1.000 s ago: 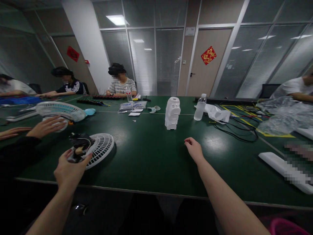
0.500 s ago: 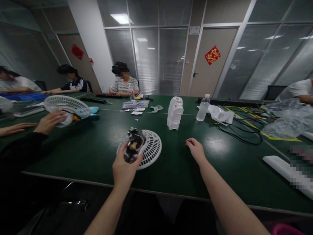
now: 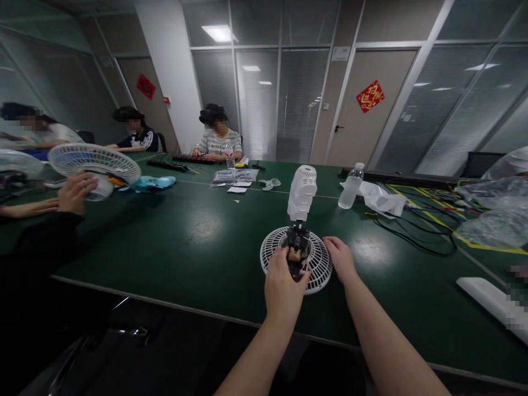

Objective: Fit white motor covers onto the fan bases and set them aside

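Note:
My left hand [image 3: 284, 286] grips the exposed fan motor [image 3: 295, 254], dark with a copper-coloured coil. The motor sits on the back of a round white fan grille [image 3: 322, 278], low over the green table. My right hand [image 3: 340, 257] is at the grille's right rim, its fingers curled against the edge; the thumb is hard to make out. Just behind the grille stands a white plastic motor housing [image 3: 302, 193] with vent slots, upright and slightly tilted in view.
A bottle [image 3: 351, 186], crumpled white wrapping [image 3: 383, 199] and black cables [image 3: 412, 239] lie to the right. At left, a co-worker's hand [image 3: 76, 192] holds another fan grille [image 3: 97, 162]. Plastic packets [image 3: 234, 176] lie farther back. A white bar [image 3: 487, 300] is at front right.
My left hand has carried the motor and grille to the right, in front of the housing. My right hand now meets the grille's rim. The view has shifted slightly left.

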### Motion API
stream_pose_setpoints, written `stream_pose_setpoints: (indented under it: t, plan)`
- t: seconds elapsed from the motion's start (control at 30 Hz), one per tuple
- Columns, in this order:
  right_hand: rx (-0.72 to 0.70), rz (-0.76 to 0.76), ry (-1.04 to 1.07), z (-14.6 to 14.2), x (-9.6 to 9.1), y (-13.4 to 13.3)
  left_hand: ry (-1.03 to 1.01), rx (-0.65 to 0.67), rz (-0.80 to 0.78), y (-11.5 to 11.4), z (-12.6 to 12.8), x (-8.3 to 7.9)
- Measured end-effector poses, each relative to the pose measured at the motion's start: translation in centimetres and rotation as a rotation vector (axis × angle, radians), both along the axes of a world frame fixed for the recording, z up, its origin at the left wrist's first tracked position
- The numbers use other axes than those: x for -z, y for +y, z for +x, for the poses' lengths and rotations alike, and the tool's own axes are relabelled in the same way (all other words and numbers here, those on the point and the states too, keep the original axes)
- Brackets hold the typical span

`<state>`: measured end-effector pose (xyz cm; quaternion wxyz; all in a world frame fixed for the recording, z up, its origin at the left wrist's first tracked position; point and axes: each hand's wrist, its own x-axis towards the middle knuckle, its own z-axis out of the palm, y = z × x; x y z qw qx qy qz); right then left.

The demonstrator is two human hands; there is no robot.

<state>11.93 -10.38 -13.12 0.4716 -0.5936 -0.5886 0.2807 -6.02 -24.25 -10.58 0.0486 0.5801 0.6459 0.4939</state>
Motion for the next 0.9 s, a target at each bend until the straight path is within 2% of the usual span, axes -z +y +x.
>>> stream_pose_setpoints:
  t: [0.3,0.5,0.63,0.7,0.77,0.83,0.9]
  plan:
    - [-0.047,0.011,0.017,-0.2,1.0,0.6,0.083,0.145,0.021,-1.7,0.4,0.5]
    - [-0.062,0.009,0.000,-0.3,0.9,0.3,0.048,0.211,-0.019,-1.9,-0.7,0.4]
    - [-0.040,0.004,0.002,-0.4,0.4,0.2,-0.029,0.290,-0.071,-1.4,-2.8,-0.2]
    - [-0.022,0.004,0.013,-0.4,0.2,0.1,-0.083,0.282,-0.055,-0.1,-4.5,-1.0]
    - [-0.002,0.004,0.030,-0.5,0.0,0.1,-0.105,0.244,0.002,2.2,-6.3,-2.5]
    - [0.019,0.003,0.047,-0.5,-0.1,0.0,-0.080,0.214,0.046,5.4,-7.5,-4.5]
    - [0.034,0.000,0.058,-0.5,-0.3,-0.2,-0.006,0.214,0.012,9.0,-7.7,-6.7]
